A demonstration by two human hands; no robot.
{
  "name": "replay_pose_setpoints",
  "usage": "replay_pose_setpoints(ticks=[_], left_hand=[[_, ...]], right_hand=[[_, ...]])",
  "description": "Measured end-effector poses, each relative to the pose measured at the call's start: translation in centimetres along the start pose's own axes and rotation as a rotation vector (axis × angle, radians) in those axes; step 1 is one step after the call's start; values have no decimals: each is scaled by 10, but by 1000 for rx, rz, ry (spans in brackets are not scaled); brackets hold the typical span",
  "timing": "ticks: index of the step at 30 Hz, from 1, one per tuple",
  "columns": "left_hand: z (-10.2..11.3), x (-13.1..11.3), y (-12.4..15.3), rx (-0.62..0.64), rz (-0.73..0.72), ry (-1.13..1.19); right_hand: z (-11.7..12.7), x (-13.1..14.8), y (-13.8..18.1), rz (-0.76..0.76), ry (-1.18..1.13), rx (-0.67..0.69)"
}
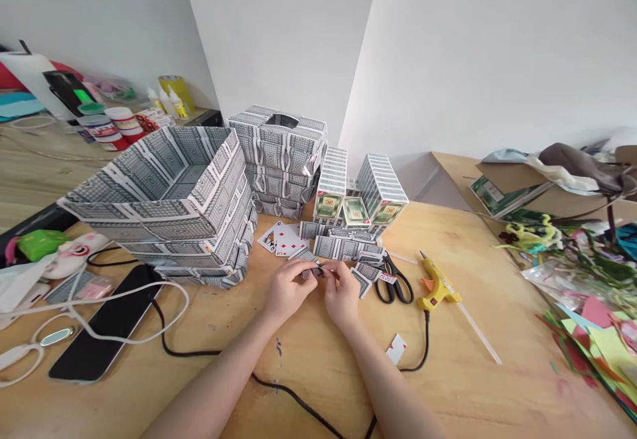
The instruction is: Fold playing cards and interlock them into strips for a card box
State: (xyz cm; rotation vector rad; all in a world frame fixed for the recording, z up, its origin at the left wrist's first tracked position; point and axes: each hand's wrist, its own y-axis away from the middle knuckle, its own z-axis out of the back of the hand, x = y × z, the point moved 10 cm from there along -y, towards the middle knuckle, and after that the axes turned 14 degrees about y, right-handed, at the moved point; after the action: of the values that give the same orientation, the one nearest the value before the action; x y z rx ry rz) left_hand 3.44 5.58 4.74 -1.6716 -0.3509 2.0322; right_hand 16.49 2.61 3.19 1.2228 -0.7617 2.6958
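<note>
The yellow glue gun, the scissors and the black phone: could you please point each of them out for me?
Yellow glue gun (440,286), head view: middle of its body.
Scissors (393,268), head view: black handle, above the finger loops.
Black phone (112,316), head view: dark face, between the white cables.

1 L hand (292,288), 1 R hand (342,291); 1 glue gun (438,285); 1 pr scissors (391,264); 1 blk phone (102,339); 2 card-clad boxes (221,210); 2 rows card pks (332,184).
</note>
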Motion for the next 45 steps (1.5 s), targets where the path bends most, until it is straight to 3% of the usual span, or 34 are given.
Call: replay_pose_setpoints(ticks=[15,20,23,29,38,41,45], left_hand=[[4,13,1,-18,108,16],[-2,23,4,16,212,241],[-2,31,4,13,242,188],[4,34,3,-41,211,121],[11,17,-2,-59,103,44],[12,15,-3,-62,93,27],[9,13,-4,-31,89,45]], right_hand=[[-3,-11,-1,-89,-59,22],[-9,-30,-4,-258,-279,45],[-13,-37,-4,-323,-376,56],[-18,-30,-2,-259,-291,94],[-25,-20,3,-208,-197,176],[-29,-22,5,-264,-245,222],[-40,-28,8,-402,-473,300]])
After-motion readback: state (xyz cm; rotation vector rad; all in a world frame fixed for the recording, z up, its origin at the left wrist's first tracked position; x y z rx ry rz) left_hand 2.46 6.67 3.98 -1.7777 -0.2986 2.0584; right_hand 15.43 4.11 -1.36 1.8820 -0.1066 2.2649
